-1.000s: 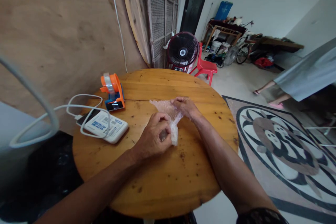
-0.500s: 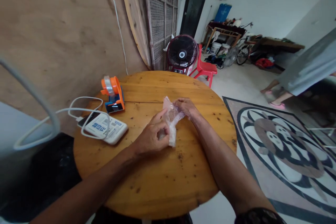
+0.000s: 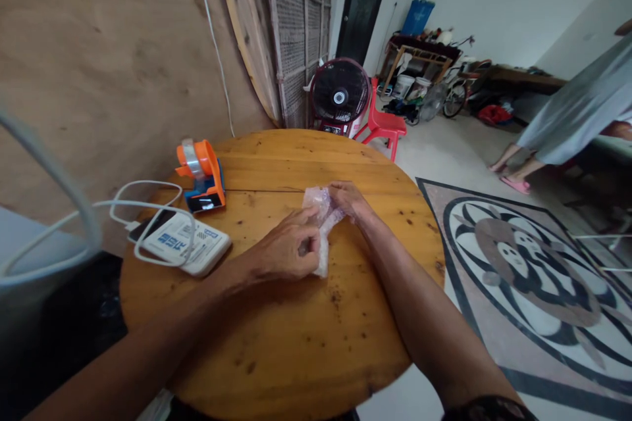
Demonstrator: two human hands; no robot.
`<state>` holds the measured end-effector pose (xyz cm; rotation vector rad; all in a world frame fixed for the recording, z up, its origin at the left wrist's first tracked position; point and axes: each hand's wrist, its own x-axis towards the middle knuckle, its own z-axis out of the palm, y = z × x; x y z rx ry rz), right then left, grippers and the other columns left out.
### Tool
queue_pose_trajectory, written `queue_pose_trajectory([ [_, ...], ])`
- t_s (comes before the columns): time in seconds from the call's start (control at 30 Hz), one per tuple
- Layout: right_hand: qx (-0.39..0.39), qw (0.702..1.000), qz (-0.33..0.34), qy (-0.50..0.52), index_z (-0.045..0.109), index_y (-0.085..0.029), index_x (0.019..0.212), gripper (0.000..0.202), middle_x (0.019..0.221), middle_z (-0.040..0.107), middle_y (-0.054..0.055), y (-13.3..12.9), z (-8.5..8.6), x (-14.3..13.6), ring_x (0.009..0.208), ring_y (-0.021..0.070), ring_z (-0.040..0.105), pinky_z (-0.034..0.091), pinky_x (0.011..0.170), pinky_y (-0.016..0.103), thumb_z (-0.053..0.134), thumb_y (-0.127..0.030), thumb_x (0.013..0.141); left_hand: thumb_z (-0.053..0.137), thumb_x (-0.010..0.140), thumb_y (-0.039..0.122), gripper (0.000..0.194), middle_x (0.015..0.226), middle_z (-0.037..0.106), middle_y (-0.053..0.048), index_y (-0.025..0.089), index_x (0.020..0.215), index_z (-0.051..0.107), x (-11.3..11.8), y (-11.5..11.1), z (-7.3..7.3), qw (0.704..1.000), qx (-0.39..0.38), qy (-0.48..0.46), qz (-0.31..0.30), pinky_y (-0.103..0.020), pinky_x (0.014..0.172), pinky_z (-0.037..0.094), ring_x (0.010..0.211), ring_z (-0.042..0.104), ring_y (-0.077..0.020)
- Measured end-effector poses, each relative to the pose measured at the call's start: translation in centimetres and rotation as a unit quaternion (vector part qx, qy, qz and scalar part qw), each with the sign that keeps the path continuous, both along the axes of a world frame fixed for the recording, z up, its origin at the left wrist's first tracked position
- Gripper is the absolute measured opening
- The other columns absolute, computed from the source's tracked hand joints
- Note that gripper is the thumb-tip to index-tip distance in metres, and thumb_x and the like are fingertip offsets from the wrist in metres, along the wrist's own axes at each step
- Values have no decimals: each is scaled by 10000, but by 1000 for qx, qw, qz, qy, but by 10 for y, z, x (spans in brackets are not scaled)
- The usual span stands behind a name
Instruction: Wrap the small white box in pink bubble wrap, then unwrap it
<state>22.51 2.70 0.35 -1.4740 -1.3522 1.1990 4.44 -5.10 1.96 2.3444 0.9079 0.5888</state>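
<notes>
The bubble wrap (image 3: 324, 230) now spreads less wide, seemingly better gathered; left hand (image 3: 289, 247) and right hand (image 3: 350, 200) both pinch it.

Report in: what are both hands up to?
Left hand, right hand both on clear plastic wrap. Wrap crumpled, partly hidden. Orange tape dispenser, white device aside, to the left.

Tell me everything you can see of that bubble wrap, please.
The bubble wrap is see-through, plastic-looking and crumpled, pinkish at the far end, whiter at the near end. It is bunched over the round wooden table, the left hand on its left side, the right hand at its far right corner. Whether it encloses anything is unclear.
</notes>
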Motion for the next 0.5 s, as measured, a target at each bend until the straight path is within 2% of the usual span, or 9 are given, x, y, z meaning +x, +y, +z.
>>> queue_pose_trajectory([
  [0.3, 9, 1000, 18, -7, 455, -210, 568, 238, 478, 397, -57, 5, -2, 1, 447, 91, 331, 238, 433, 249, 546, -373, 716, 556, 653, 147, 50, 1199, 583, -85, 187, 665, 583, -2, 11, -2, 999, -33, 19, -10, -447, 1020, 422, 1309, 421, -316],
  [0.43, 16, 1000, 3, -17, 442, -215, 558, 254, 464, 362, -64, 5, -3, 0, 440, 89, 306, 228, 437, 249, 560, -375, 716, 552, 631, 131, 51, 1009, 583, -79, 182, 625, 548, 0, 9, 2, 1000, -17, 16, 4, -389, 901, 480, 1053, 556, -266],
  [0.5, 15, 1000, 4, -14, 452, -214, 564, 269, 470, 375, -64, 4, -1, -1, 438, 90, 313, 235, 439, 251, 576, -398, 715, 550, 633, 139, 46, 941, 566, -67, 184, 625, 548, 0, 8, 2, 1000, -9, 15, 7, -368, 853, 489, 950, 567, -239],
])
